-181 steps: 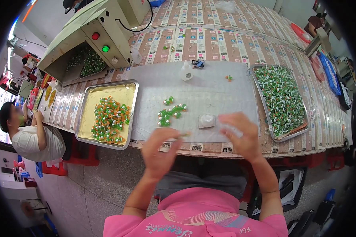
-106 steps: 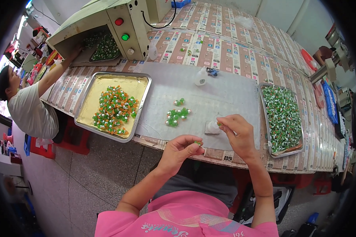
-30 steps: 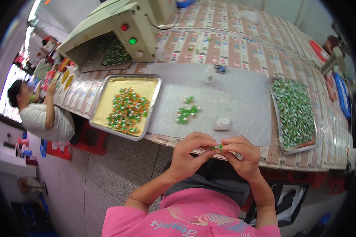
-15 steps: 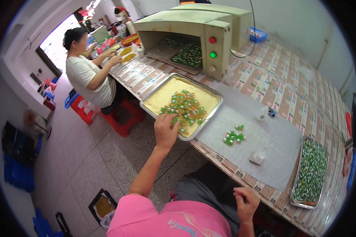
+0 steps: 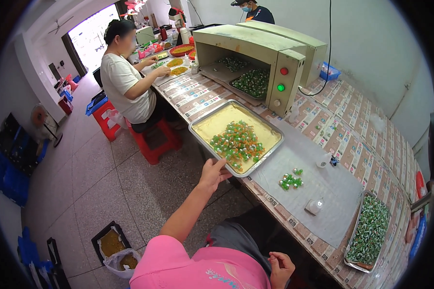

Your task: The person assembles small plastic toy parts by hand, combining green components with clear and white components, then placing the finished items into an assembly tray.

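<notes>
A metal tray (image 5: pixel 197 129) with a pale yellow lining sits at the table's near edge, its near corner jutting past it. On the lining lies a loose pile of small green, orange and white bead-like pieces (image 5: pixel 236 139). My left hand (image 5: pixel 213 174) grips the near rim of this tray, its fingertips beside the pile. Low in the view, my right hand (image 5: pixel 280 269) hangs in front of the table with its fingers curled together; anything in them is too small to see. A small cluster of green and white pieces (image 5: pixel 290 181) lies on the grey sheet (image 5: pixel 318 212).
An oven-like machine (image 5: pixel 255 45) holds a tray of dark green pieces (image 5: pixel 251 83). Another full tray (image 5: pixel 369 233) stands at right. Two small bottles (image 5: pixel 315 206) are on the sheet. A seated co-worker (image 5: pixel 125 79) works left; another person (image 5: pixel 258 12) is behind the machine.
My left hand has moved from over the bead-like pieces down to the tray's near rim. My right hand has dropped lower. The view has shifted, bringing a person behind the machine into sight.
</notes>
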Tool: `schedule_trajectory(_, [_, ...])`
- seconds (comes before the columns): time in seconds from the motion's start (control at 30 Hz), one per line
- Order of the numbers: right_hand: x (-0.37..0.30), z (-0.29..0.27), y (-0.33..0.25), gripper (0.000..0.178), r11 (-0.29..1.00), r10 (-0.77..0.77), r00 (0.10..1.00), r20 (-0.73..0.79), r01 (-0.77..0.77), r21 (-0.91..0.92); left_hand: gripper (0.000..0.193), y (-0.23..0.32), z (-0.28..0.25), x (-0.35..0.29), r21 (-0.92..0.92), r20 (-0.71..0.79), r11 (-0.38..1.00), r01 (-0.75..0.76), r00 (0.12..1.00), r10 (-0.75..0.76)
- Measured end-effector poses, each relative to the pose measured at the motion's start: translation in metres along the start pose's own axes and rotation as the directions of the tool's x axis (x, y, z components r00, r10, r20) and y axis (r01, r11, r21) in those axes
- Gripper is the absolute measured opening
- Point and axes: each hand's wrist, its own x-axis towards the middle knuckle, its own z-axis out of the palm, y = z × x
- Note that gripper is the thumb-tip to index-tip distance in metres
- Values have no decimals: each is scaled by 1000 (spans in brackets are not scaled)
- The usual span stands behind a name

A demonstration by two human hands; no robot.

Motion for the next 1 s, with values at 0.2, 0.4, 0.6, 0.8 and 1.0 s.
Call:
schedule_trajectory(0.2, [-6, -1, -1, 13, 988, 146, 989, -31, -145, 56, 22, 26, -7, 8, 150, 93, 986, -77, 994, 63])
schedule_trajectory(0.4, [-9, -3, -3, 13, 992, 115, 993, -40, -112, 54, 24, 48, -47, 30, -7, 81, 957, -290, 954, 290])
schedule_trajectory(0.6, [5, -2, 4, 12, 997, 75, 997, -1, -75, -21, 20, 99, -95, 111, 36, 50, 919, -393, 919, 391])
schedule_trajectory(0.8, [21, -4, 5, 12, 998, 59, 998, 20, -59, 26, 16, 135, -128, 190, -10, -83, 905, -425, 902, 423])
schedule_trajectory(1.0, [23, 0, 26, 10, 990, 111, 994, -1, -111, 84, 9, 133, -101, 210, 7, -194, 866, -499, 849, 491])
